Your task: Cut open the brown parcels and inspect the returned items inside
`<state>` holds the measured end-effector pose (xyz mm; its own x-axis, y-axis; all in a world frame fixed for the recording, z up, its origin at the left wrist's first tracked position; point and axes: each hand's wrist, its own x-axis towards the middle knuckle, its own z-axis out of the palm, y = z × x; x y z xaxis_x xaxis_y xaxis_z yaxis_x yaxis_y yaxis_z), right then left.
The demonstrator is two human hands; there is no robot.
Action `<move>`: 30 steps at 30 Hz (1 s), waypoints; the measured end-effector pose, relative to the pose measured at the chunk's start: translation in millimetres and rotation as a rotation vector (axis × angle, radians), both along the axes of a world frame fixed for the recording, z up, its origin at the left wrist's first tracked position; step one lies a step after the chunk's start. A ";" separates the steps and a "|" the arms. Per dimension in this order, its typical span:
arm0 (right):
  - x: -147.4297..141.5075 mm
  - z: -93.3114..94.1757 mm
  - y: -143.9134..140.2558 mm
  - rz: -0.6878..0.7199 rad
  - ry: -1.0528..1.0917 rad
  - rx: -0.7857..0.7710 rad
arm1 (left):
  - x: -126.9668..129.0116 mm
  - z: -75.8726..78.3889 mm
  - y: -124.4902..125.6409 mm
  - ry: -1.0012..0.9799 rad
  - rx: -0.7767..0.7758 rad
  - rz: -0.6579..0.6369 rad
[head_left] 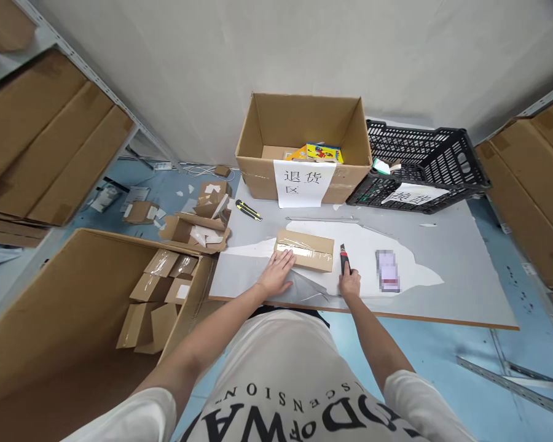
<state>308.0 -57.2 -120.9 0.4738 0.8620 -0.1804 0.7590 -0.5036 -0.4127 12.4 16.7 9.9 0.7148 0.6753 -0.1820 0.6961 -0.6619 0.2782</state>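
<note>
A small brown cardboard box point(309, 244), sealed with clear tape, lies flat on the table in front of me. My left hand point(276, 274) rests on its left front corner, fingers stretched out. To the right of the box, my right hand point(349, 284) is closed around a box cutter point(343, 258) with a red and black handle, its tip pointing away from me. The cutter is apart from the box. A second box cutter point(247, 210), yellow and black, lies on the table further left.
A large open carton point(258, 178) with a paper sign stands at the back, beside a black plastic crate point(424, 166). A phone-like item point(388, 271), pixelated, lies on the right. At lower left, a big carton point(41, 294) holds several small boxes point(150, 286). Opened cardboard point(179, 228) lies beside the table.
</note>
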 end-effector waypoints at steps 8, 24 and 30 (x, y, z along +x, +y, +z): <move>0.4 46.1 20.2 -0.023 -0.034 0.093 | 2.2 1.4 5.0 -0.025 -0.026 0.015; -36.0 123.8 101.3 0.852 -0.295 -0.027 | -0.2 -7.1 4.4 -0.046 -0.046 -0.019; -39.5 138.1 109.6 0.861 -0.319 -0.088 | -3.0 -8.8 2.8 -0.060 -0.044 -0.018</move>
<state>268.4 52.4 17.2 -0.2855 0.9295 -0.2334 0.9577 0.2675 -0.1063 9.5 19.5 1.1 0.7374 0.6543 -0.1677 0.6652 -0.6605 0.3481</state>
